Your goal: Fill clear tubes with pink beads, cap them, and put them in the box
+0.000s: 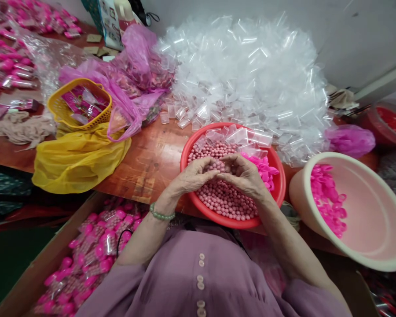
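Both hands meet over a red basin (198,205) filled with small pink balls (224,200). My left hand (193,176) is curled, its fingers pinched together against the fingers of my right hand (244,174), which is also curled. What they pinch between them is hidden. Clear little bags (247,138) and bright pink caps (265,169) lie in the far side of the basin. A green bead bracelet (161,214) sits on my left wrist.
A huge heap of clear plastic bags (247,75) fills the table's back. A pale pink basin (359,246) with pink caps (326,202) stands right. Left are a yellow basket (61,112), yellow bag (79,160), pink bags (135,66). A cardboard box (33,281) of filled packets (92,255) sits below.
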### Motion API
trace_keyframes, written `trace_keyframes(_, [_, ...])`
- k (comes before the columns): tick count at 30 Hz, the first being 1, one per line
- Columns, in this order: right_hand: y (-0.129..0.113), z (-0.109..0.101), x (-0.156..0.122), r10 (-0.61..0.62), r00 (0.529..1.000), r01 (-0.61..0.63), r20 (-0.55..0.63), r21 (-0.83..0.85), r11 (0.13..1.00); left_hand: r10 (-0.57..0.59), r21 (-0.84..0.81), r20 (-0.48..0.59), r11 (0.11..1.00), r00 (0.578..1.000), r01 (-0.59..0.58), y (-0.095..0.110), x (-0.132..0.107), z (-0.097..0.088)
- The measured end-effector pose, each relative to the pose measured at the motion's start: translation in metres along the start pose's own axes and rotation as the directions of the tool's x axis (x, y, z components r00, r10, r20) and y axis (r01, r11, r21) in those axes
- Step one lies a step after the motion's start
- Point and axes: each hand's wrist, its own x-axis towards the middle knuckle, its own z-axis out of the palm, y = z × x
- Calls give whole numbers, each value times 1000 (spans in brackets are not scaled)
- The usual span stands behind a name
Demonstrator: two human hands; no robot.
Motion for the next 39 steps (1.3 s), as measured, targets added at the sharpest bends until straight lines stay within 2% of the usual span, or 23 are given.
trace_keyframes(6, [-5,3,-1,-75,994,75,-74,-12,997,-38,-38,-11,999,999,37,6,-1,2])
trace_keyframes(11, [-5,2,-4,-86,993,83,-78,-44,996,-51,-219,-25,975,998,44,5,-1,1])
trace_keyframes(15, [-13,-2,-11,-141,989,125,-50,-236,964,-49,-380,-18,924,999,38,5,-5,1])
trace_keyframes(18, [-21,-15,-19,-185,981,149,-56,-390,909,-22,-375,-10,927,1000,16,9,-9,3])
trace_keyframes(20, [-23,-29,-25,-214,967,129,-139,-458,880,-18,-337,-9,941,1000,14,13,-9,4])
trace_keyframes(23, [-21,-54,-32,-278,912,65,-300,-565,822,-6,-327,-29,945,1000,-4,15,-7,4])
trace_keyframes(25, [-20,-66,-37,-324,895,43,-307,-662,748,-21,-303,-26,953,999,12,14,-4,5])
trace_keyframes(27, [-19,-70,-40,-327,924,58,-197,-774,631,-39,-290,-12,957,999,34,11,-3,7])
trace_keyframes(29, [-17,-66,-42,-269,962,91,-43,-879,468,-34,-310,-26,950,999,24,9,-1,11])
trace_keyframes(31, [-15,-58,-41,-169,983,122,77,-955,270,-41,-316,-35,948,999,28,8,0,14])
trace_keyframes(33, [-10,-50,-37,-75,988,143,137,-986,85,-75,-312,-20,948,997,65,8,2,16])
trace_keyframes(34, [-8,-47,-34,-43,987,156,155,-988,21,-94,-315,-10,945,996,86,8,3,17])
trace_keyframes(36, [-3,-44,-30,-14,982,190,190,-981,-41,-122,-343,-8,933,993,112,8,4,17])
trace_keyframes(38, [1,-46,-26,-18,976,216,216,-976,-31,-139,-392,-26,912,990,118,6,4,16])
trace_keyframes(39, [1,-48,-26,-39,975,220,220,-975,3,-146,-419,-30,900,989,120,4,4,15])
